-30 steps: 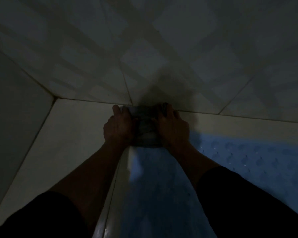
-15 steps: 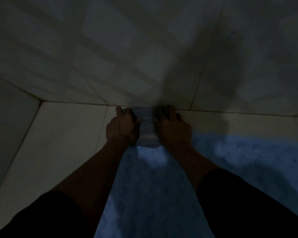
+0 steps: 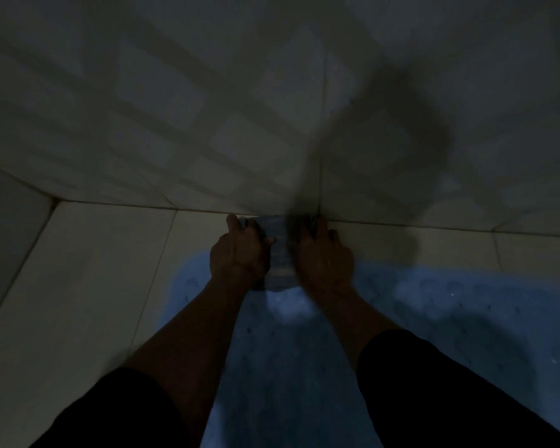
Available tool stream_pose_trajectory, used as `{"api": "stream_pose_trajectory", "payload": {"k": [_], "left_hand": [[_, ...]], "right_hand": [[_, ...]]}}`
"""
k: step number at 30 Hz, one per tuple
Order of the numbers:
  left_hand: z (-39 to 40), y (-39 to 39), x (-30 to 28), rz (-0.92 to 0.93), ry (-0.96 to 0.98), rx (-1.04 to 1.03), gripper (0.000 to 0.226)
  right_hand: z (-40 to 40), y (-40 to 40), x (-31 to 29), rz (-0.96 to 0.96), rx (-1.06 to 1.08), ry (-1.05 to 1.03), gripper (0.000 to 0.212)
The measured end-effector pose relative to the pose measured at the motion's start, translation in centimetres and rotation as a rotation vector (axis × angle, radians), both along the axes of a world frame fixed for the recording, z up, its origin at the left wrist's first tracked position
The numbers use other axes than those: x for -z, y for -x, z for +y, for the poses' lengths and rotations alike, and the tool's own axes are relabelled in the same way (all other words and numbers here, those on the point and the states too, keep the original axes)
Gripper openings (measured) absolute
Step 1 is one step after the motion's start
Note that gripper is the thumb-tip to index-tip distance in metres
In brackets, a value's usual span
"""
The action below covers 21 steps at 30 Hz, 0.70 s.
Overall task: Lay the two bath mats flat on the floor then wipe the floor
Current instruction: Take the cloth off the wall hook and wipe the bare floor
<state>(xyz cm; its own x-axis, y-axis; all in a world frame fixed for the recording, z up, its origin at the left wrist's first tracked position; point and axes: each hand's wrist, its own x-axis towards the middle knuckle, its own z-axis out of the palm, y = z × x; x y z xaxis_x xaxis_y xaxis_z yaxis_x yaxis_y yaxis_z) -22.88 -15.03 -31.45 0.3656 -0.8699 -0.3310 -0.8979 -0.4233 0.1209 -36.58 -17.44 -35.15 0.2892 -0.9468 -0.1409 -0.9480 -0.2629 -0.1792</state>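
Pressing the cloth against the wall base, both hands (fingers curled over its sides) wipe the floor.

A home bathroom or washroom is shown, dimly lit. The floor is laid with large pale tiles divided by thin grout lines, and the wall rising straight from it is tiled too, in a pattern of light squares crossed by darker diagonal bands. A corner is formed at the left, where a second tiled wall is met. A blue bath mat, dotted with small raised or punched marks of the non-slip kind, is spread on the floor close to the wall's foot.
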Motion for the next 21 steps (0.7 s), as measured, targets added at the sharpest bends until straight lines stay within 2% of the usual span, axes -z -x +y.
{"api": "stream_pose_trajectory", "payload": {"k": [6, 9, 13, 16, 21], "left_hand": [[0.2, 1.8, 0.2, 0.074, 0.027, 0.077, 0.052], [0.3, 3.0, -0.2, 0.131, -0.027, 0.056, 0.057], [0.4, 3.7, 1.8, 0.076, 0.038, 0.215, 0.051], [0.1, 4.0, 2.7, 0.061, 0.101, 0.175, 0.059], [0.8, 4.4, 2.9, -0.020, 0.118, 0.170, 0.060]], "right_hand": [[-0.4, 2.8, 0.0, -0.024, 0.011, -0.052, 0.057], [0.1, 4.3, 0.1, -0.046, 0.053, -0.078, 0.062], [0.3, 5.6, -0.2, -0.050, 0.107, -0.120, 0.058], [0.4, 5.9, -0.5, -0.034, 0.105, -0.100, 0.056], [0.5, 5.7, -0.9, 0.071, 0.127, -0.107, 0.059]]}}
